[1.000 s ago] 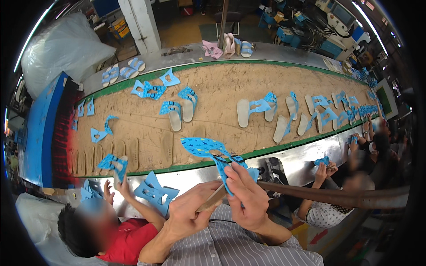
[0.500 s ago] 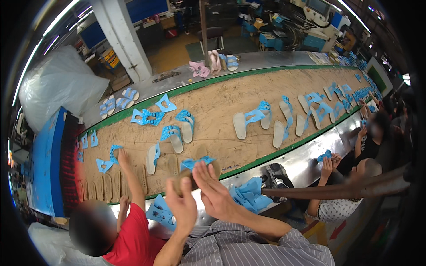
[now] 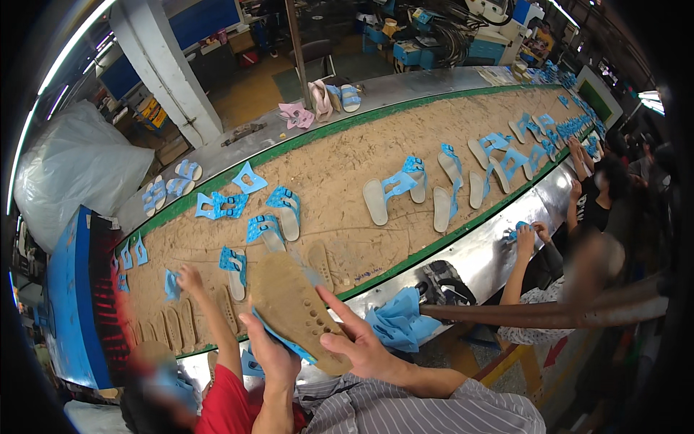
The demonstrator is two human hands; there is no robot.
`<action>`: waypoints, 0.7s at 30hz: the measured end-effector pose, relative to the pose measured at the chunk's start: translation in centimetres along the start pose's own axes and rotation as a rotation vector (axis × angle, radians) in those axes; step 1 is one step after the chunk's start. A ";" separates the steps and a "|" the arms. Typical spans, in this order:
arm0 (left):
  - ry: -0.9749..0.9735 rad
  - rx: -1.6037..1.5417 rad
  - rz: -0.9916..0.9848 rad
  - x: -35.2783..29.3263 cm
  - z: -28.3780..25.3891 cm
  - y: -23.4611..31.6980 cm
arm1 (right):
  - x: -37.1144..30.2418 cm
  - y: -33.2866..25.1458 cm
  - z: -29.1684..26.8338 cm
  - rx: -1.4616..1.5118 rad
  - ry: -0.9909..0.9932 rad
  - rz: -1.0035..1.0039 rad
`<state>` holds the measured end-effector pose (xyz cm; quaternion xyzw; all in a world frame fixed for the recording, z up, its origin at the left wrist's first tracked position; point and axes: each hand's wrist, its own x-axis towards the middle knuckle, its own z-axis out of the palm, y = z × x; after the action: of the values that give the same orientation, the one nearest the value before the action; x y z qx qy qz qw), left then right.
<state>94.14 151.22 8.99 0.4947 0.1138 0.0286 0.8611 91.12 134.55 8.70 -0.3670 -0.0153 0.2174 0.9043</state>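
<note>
We see the left fingers (image 3: 262, 338) bent against the near left edge of a brown sandal sole (image 3: 282, 296), and the right fingers (image 3: 344, 307) parted around its right edge, thumb on the pitted face; both grip it. A blue strap (image 3: 293, 347) shows beneath, though we cannot tell how far the left fingers wrap it. Right of the right fingers lie blue pieces (image 3: 399, 318). Beyond the left fingers, a blue-strapped sandal (image 3: 233, 262) rests on the table (image 3: 340, 195), near a co-worker's hand (image 3: 191, 279).

The wearer's two hands (image 3: 277, 356), one held sole (image 3: 278, 293), four sandals (image 3: 149, 199) near the plastic (image 3: 76, 177), one pillar (image 3: 170, 81)
</note>
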 end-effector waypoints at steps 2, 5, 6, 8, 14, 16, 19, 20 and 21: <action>-0.020 -0.057 -0.067 0.4 0.4 -1.0 | 0.0 0.1 -0.1 0.072 0.056 -0.088; -0.034 -0.029 -0.095 0.9 1.7 -2.6 | -0.2 -0.3 -0.6 0.026 0.134 -0.179; -0.057 -0.030 -0.108 1.4 2.5 -3.0 | -0.2 -0.5 -0.8 -0.096 0.131 -0.207; -0.110 0.038 -0.118 2.9 3.5 -3.1 | 0.0 -1.0 -1.3 -0.279 0.156 -0.329; -0.274 0.270 -0.219 7.2 8.0 -6.7 | 2.3 -2.3 -4.6 -0.182 0.493 -0.395; -0.350 0.336 -0.248 7.7 8.7 -10.0 | 3.2 -2.2 -6.4 -0.091 0.585 -0.427; -0.463 0.464 -0.304 8.0 8.0 -15.4 | 4.6 -1.2 -10.1 -0.085 0.666 -0.505; -0.487 0.504 -0.340 7.9 7.4 -17.2 | 5.3 -0.8 -11.8 -0.303 0.782 -0.507; -0.484 0.515 -0.386 7.8 6.5 -19.1 | 6.1 -0.4 -13.9 -0.509 0.851 -0.530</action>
<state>101.96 137.21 -5.57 0.6562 0.0018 -0.2803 0.7005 99.42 127.63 -1.94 -0.6127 0.2069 -0.1951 0.7374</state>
